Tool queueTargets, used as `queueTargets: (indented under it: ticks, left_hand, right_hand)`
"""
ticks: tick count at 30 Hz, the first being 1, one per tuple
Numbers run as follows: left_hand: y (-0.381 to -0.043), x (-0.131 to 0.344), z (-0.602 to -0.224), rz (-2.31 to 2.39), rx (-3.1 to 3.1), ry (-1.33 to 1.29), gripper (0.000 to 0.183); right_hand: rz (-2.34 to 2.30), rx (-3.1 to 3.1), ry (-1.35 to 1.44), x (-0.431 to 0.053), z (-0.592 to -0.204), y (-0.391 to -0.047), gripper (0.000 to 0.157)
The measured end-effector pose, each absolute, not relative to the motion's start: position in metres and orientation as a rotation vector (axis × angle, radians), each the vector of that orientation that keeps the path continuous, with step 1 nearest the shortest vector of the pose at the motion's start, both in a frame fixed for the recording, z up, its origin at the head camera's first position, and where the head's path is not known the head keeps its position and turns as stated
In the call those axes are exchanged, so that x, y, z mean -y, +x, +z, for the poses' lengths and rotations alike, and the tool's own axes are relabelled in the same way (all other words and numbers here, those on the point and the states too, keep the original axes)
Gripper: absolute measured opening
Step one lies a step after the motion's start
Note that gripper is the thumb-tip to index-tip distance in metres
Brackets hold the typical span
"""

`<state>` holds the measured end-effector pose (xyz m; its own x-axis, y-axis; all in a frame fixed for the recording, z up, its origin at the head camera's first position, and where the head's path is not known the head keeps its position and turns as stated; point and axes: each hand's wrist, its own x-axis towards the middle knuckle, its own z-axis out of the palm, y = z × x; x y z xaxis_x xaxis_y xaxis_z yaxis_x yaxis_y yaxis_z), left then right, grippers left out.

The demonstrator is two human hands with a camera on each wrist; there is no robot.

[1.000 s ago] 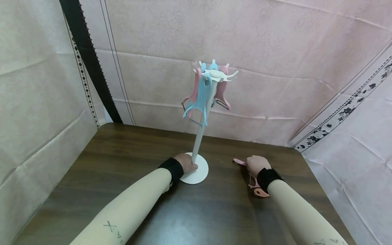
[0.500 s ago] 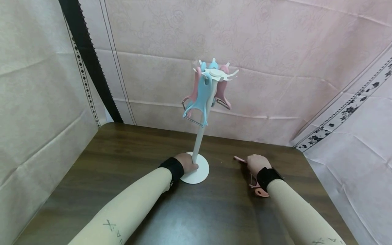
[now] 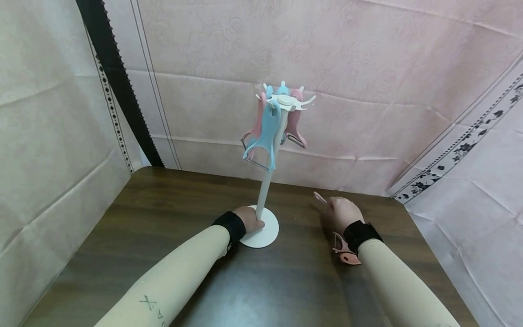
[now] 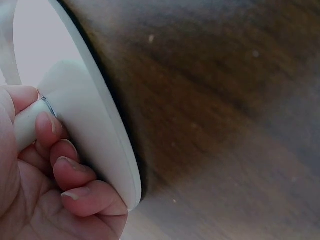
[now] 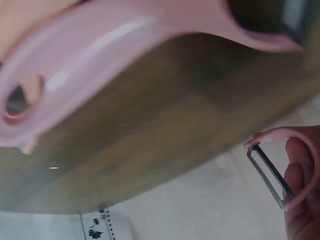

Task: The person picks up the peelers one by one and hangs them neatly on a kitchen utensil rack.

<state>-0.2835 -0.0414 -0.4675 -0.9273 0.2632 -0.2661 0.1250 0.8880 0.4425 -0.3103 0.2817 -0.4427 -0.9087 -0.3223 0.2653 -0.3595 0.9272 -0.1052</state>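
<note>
My left hand (image 3: 248,219) grips the white stand's pole (image 3: 264,190) just above its round base (image 3: 267,232); in the left wrist view, the curled fingers (image 4: 75,172) wrap the pole. From the stand's hooked top hang several peelers, including a blue peeler (image 3: 269,129) and a pink peeler (image 3: 295,125). My right hand (image 3: 345,213), at the right of the table, holds a pink peeler (image 3: 320,197), whose metal blade (image 5: 270,175) shows in the right wrist view. Below that wrist lies another pink peeler (image 3: 340,244), large and near in the right wrist view, with a peach handle (image 3: 349,259) beside it.
The dark wooden table (image 3: 184,195) runs back to a pale cloth wall (image 3: 204,118). Cloth also hangs along the left and right sides. White hooks (image 3: 308,102) stick out at the right of the stand's top.
My right hand has risen a little from the table with the pink peeler, whose handle end has moved up and away. The left hand stays on the pole.
</note>
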Motion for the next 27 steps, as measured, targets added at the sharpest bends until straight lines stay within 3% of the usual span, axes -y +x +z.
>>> queueTargets:
  ticks: [11,27]
  left_hand:
    - [-0.271,0.042,-0.451,0.631,-2.733,0.315,0.032]
    - [-0.283,0.043,-0.470,0.628,-2.753,0.347,0.034]
  right_hand:
    - [0.499,2.555,0.543,-0.251,-0.368,-0.296,0.004]
    - [0.787,2.261,0.443,-0.193,-0.267,-0.246,0.010]
